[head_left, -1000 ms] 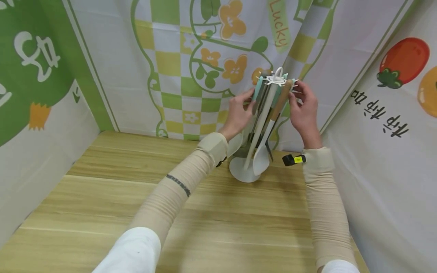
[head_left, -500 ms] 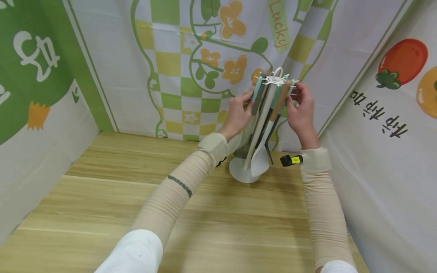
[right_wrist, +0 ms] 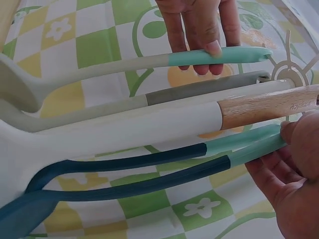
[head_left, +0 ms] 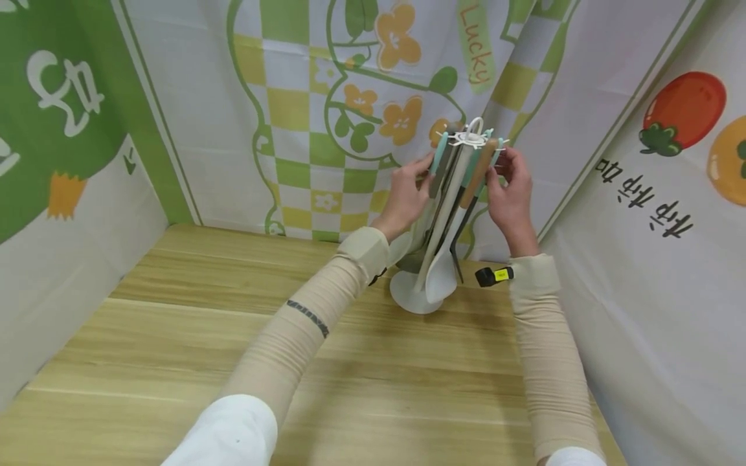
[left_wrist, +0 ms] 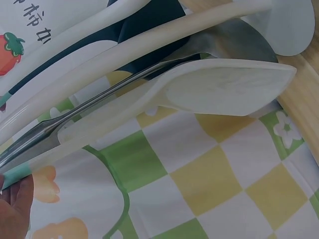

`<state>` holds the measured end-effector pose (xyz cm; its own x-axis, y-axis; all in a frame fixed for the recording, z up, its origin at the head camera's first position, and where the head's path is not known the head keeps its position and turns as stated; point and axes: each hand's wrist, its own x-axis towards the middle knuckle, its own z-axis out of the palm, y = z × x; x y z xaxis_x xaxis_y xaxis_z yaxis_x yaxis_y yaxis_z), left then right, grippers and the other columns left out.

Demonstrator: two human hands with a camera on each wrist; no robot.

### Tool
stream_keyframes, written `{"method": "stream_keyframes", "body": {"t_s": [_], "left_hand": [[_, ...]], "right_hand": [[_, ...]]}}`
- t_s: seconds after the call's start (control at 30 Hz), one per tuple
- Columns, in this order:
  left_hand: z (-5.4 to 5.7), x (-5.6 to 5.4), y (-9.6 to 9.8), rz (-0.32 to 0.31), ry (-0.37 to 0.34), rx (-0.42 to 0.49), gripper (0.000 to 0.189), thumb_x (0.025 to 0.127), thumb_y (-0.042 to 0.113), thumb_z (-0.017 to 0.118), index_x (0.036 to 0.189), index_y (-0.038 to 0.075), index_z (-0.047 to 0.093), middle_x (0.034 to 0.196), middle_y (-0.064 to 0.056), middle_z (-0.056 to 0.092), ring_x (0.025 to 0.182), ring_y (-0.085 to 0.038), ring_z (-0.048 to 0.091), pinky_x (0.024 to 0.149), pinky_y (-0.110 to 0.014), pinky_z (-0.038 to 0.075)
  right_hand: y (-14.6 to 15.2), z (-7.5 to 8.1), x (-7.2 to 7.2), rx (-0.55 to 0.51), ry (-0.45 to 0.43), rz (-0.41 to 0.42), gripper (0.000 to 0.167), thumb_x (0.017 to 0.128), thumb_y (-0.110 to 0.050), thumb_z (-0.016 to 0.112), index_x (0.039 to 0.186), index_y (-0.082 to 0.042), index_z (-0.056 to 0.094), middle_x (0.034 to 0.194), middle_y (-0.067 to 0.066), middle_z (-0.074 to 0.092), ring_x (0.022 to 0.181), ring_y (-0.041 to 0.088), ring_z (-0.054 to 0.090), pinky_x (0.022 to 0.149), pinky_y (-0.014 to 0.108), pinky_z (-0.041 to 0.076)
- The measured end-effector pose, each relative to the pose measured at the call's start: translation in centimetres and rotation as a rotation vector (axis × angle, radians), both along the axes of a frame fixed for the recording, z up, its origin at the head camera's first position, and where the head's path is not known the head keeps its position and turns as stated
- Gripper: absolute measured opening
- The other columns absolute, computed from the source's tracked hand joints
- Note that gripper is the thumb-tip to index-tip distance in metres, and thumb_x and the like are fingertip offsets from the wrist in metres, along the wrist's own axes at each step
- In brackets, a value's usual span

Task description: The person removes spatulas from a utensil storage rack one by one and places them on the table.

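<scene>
A white rotating utensil rack stands on the table, hung with several cooking utensils around its hook ring. My left hand pinches the mint handle of a cream spatula on the rack's left side. On the other side my right hand has thumb and fingers on the mint handle of a dark blue utensil; its head is partly out of frame. Between the hands hangs a white spoon with a wooden handle. A metal ladle hangs beside the cream spatula.
The rack's round white base rests on the wood-grain table near its back edge. Behind it hangs a green-checked, flower-printed cloth. A white printed sheet lies close along the right.
My right hand has shifted slightly left and down with the handle it touches. The white spoon's head has swung a little left. My left hand has stayed almost still.
</scene>
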<state>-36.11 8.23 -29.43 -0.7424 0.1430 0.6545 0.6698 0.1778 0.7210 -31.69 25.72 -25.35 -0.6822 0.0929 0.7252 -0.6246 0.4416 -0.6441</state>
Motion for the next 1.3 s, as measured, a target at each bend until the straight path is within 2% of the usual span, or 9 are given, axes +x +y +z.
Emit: {"method": "stream_keyframes", "body": {"t_s": [0.27,0.5,0.6,0.87,1.0,1.13,1.3], "left_hand": [[0.2,0.1,0.0,-0.010,-0.006,0.005,0.048,0.098,-0.007,0.059,0.145,-0.002,0.050,0.134,-0.022,0.064,0.109,-0.027,0.068,0.090,-0.015,0.056],[0.2,0.2,-0.1,-0.028,-0.014,0.012,0.049,0.098,-0.007,0.058,0.146,-0.001,0.049,0.135,-0.022,0.063,0.111,-0.028,0.068,0.091,-0.017,0.056],[0.2,0.2,-0.1,-0.027,-0.010,0.016,0.049,0.099,-0.006,0.058,0.146,0.000,0.049,0.136,-0.022,0.063,0.111,-0.027,0.067,0.091,-0.016,0.056],[0.1,0.1,-0.1,-0.018,0.001,0.014,0.049,0.099,-0.006,0.059,0.146,-0.001,0.050,0.137,-0.021,0.063,0.110,-0.027,0.068,0.090,-0.016,0.056],[0.1,0.1,-0.2,-0.010,0.006,0.015,0.049,0.098,-0.007,0.059,0.145,-0.001,0.050,0.134,-0.022,0.064,0.109,-0.028,0.069,0.089,-0.016,0.057],[0.0,0.0,-0.2,-0.008,0.012,0.016,0.048,0.098,-0.008,0.060,0.145,-0.002,0.051,0.132,-0.023,0.065,0.109,-0.028,0.069,0.089,-0.016,0.057],[0.0,-0.1,-0.3,-0.013,0.017,0.023,0.048,0.097,-0.008,0.061,0.144,-0.002,0.052,0.132,-0.023,0.065,0.108,-0.029,0.070,0.087,-0.016,0.058]], "right_hand": [[0.1,-0.4,-0.5,-0.061,0.026,0.021,0.025,0.098,0.012,0.052,0.122,0.018,0.053,0.099,-0.010,0.057,0.086,0.004,0.058,0.073,0.016,0.053],[1.5,-1.9,-3.0,-0.085,0.036,0.014,0.024,0.099,0.011,0.052,0.122,0.012,0.056,0.100,-0.012,0.058,0.086,0.006,0.058,0.070,0.017,0.053],[1.7,-1.9,-3.4,-0.083,0.050,0.018,0.024,0.099,0.010,0.053,0.122,0.011,0.057,0.100,-0.012,0.058,0.087,0.006,0.059,0.069,0.015,0.053],[0.2,0.1,-0.5,-0.073,0.061,0.015,0.030,0.099,0.009,0.055,0.128,0.017,0.054,0.098,-0.011,0.059,0.085,0.003,0.058,0.071,0.015,0.050],[0.4,0.2,-0.7,-0.084,0.060,0.022,0.029,0.099,0.008,0.057,0.126,0.017,0.055,0.097,-0.011,0.060,0.083,0.005,0.058,0.068,0.014,0.049],[1.3,-0.4,-2.0,-0.105,0.052,0.031,0.030,0.099,0.007,0.058,0.127,0.017,0.055,0.098,-0.010,0.060,0.084,0.006,0.058,0.068,0.014,0.052],[2.2,-1.0,-3.0,-0.105,0.043,0.011,0.030,0.099,0.002,0.060,0.128,0.010,0.057,0.103,-0.008,0.060,0.088,0.006,0.058,0.071,0.014,0.053]]}}
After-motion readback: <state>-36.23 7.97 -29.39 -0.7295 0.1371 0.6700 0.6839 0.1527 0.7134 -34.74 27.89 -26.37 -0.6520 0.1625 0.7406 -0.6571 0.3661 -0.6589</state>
